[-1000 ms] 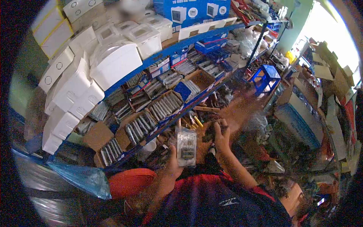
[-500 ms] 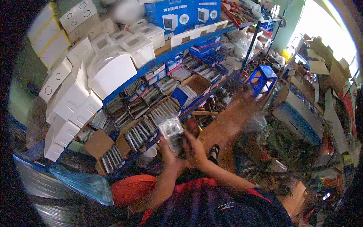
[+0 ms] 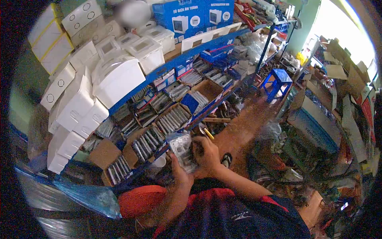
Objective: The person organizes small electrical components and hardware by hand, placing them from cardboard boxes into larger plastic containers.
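In front of my body, a clear-wrapped flat package (image 3: 182,148) holds a pale plate with roundish shapes on it, perhaps a wall switch or socket plate. My left hand (image 3: 181,174) grips it along its left and lower edge, with the thumb on the near face. At the package's right side is my right hand (image 3: 207,153), its fingers curled inward. Whether those fingers pinch the wrapper or something else is hidden. Just beyond them, rows of similar thin packages stand in an open carton (image 3: 172,119) on the shelf.
A blue-edged shelf (image 3: 159,71) carries white plastic boxes (image 3: 118,75) and blue printed cartons (image 3: 181,20). A yellow-handled tool (image 3: 208,134) lies beyond my right hand. Farther off stands a blue stool (image 3: 277,83). Cartons (image 3: 314,123) and clutter fill the right side. A red round seat or lid (image 3: 141,199) is at lower left.
The package has come slightly lower and lies flatter to view. My right hand has shifted a little up and right, its fingers curling in from a more spread pose.
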`<action>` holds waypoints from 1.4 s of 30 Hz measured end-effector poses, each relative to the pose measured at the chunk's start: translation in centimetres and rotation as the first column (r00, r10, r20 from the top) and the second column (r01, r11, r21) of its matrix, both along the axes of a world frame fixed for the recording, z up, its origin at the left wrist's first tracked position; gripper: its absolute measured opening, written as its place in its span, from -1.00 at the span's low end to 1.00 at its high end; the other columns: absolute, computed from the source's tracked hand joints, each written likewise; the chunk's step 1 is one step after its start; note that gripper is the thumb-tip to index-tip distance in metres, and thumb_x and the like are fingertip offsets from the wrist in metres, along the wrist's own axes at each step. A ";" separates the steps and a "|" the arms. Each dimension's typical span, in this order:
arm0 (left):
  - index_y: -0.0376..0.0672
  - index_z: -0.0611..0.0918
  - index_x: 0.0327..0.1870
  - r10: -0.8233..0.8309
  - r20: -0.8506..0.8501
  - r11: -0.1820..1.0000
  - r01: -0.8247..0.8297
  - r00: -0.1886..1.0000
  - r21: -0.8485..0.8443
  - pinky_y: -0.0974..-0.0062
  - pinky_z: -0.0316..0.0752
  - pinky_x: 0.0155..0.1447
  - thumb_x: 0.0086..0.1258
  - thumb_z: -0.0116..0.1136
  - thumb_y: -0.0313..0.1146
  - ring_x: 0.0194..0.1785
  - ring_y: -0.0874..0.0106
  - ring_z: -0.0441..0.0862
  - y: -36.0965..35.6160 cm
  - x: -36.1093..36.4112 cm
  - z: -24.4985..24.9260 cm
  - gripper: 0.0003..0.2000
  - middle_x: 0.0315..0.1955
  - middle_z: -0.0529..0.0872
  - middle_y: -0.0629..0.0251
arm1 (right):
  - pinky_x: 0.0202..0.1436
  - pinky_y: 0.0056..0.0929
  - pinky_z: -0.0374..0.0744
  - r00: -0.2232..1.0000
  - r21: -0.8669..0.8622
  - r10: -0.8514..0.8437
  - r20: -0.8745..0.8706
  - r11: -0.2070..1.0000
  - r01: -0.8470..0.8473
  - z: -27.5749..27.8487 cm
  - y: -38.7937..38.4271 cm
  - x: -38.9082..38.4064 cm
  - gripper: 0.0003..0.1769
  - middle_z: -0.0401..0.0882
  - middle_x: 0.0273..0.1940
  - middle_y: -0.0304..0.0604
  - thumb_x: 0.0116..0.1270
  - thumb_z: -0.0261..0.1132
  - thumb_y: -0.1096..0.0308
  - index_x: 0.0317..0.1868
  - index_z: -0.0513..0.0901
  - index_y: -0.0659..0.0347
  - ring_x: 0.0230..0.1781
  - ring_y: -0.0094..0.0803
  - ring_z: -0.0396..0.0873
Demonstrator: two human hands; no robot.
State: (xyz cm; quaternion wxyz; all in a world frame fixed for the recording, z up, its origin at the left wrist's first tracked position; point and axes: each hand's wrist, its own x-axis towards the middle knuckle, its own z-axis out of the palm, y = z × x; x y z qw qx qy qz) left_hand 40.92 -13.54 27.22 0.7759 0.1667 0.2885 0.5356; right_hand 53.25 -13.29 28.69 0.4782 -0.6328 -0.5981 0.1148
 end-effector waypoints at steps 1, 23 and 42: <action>-0.11 0.25 0.29 0.020 0.015 0.999 -0.020 1.000 -0.027 0.21 0.28 0.27 0.38 -0.21 0.20 0.20 0.22 0.39 0.3 -0.1 -1.3 -0.36 0.17 0.41 0.23 | -0.18 -0.11 0.51 1.000 -0.034 0.007 -0.023 0.999 -0.008 -0.4 -0.8 -0.3 -0.48 0.50 -0.15 0.01 -0.05 0.32 0.43 0.00 0.43 0.09 -0.21 0.08 0.52; -0.12 0.45 0.08 -0.065 0.297 0.997 0.074 0.953 -0.018 0.38 0.43 0.06 0.43 -0.09 -0.05 -0.02 0.38 0.49 1.4 0.1 -6.6 -0.62 -0.08 0.52 0.24 | -0.28 -0.31 0.53 0.983 0.116 0.185 0.015 0.976 -0.185 -0.1 -1.8 -1.4 -0.67 0.54 -0.33 0.00 -0.05 0.37 0.45 -0.23 0.50 0.20 -0.32 -0.05 0.55; -0.16 0.30 0.26 -0.168 -0.590 0.894 0.374 0.790 0.246 0.43 0.46 0.04 0.34 0.06 -0.31 0.00 0.42 0.52 2.2 0.4 2.0 -0.53 0.01 0.52 0.26 | -0.16 -0.47 0.51 0.772 -0.204 -0.042 -0.635 0.972 -0.116 0.1 -3.5 3.4 -0.66 0.61 -0.33 -0.24 -0.01 0.48 0.41 -0.22 0.55 0.24 -0.27 -0.48 0.54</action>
